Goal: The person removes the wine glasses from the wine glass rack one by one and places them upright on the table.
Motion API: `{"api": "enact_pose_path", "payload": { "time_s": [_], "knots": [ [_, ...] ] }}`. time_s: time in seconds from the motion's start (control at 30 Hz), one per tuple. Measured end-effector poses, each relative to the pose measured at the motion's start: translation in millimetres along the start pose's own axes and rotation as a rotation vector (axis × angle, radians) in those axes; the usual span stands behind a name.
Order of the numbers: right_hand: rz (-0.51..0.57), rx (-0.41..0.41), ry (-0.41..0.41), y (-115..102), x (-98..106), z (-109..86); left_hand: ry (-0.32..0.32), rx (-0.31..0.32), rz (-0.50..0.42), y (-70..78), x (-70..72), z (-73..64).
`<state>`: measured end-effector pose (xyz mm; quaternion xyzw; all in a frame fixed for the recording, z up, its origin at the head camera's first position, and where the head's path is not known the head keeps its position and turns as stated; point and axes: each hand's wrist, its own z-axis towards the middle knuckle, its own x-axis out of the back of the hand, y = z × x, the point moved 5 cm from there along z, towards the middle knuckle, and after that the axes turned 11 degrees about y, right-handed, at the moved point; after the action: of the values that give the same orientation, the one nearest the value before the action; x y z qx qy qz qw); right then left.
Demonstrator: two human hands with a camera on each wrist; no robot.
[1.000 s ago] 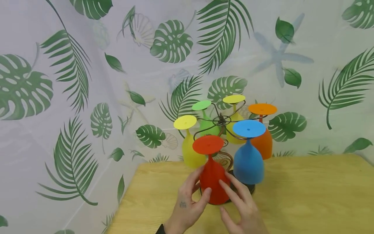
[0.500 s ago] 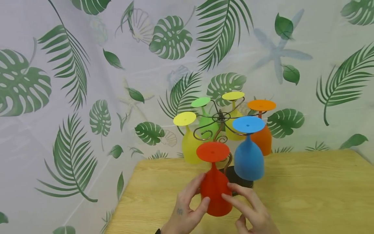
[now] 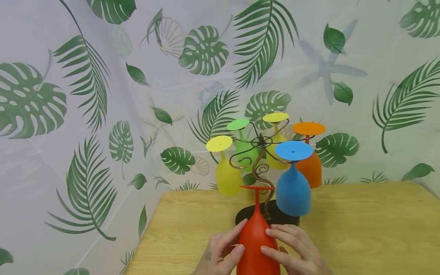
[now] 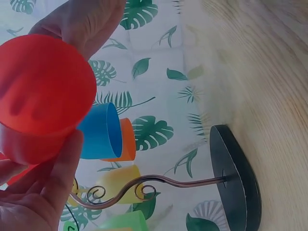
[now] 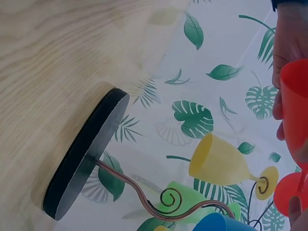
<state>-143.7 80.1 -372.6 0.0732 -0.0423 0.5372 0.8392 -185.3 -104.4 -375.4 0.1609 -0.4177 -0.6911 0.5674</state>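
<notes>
Upside down, a red wine glass (image 3: 258, 244) is held between both hands in front of the wire glass rack (image 3: 262, 164). My left hand (image 3: 221, 248) grips its bowl from the left, thumb in front. On the right side, the fingertips of my right hand (image 3: 295, 246) pinch the bowl. The left wrist view looks into the mouth of the red glass (image 4: 45, 86). The rack's near curled arm (image 3: 240, 162) bears no glass. A blue glass (image 3: 293, 187), an orange glass (image 3: 311, 168) and a front yellow glass (image 3: 227, 175) hang upside down from other arms.
Behind hang a green glass (image 3: 247, 152) and a second yellow glass (image 3: 276, 152). The rack's black base (image 3: 285, 212) stands on the wooden table (image 3: 371, 229). A leaf-patterned sheet (image 3: 206, 84) covers the wall behind.
The red glass has come off the rack's near arm and moved down toward me, tilting so its foot now shows edge-on. Both hands moved down with it.
</notes>
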Motion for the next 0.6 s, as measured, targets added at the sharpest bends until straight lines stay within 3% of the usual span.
{"api": "enact_pose_path", "payload": {
  "time_s": [0.13,0.33,0.4,0.6],
  "knots": [
    [0.002,0.005,-0.044,-0.3,0.0,-3.5,-0.036,0.052,-0.041,-2.5,-3.8,-1.0],
    [0.035,-0.067,-0.116,-1.4,0.8,-1.4,-0.052,0.154,0.005,-2.9,-5.9,-0.8],
    [0.073,-0.092,-0.135,-2.8,1.6,2.0,-0.052,0.161,0.016,-1.8,-5.8,-0.7],
    [0.196,-0.176,-0.207,-1.7,2.5,5.1,-0.046,0.1,0.087,0.0,-6.5,0.2]
  ]
}}
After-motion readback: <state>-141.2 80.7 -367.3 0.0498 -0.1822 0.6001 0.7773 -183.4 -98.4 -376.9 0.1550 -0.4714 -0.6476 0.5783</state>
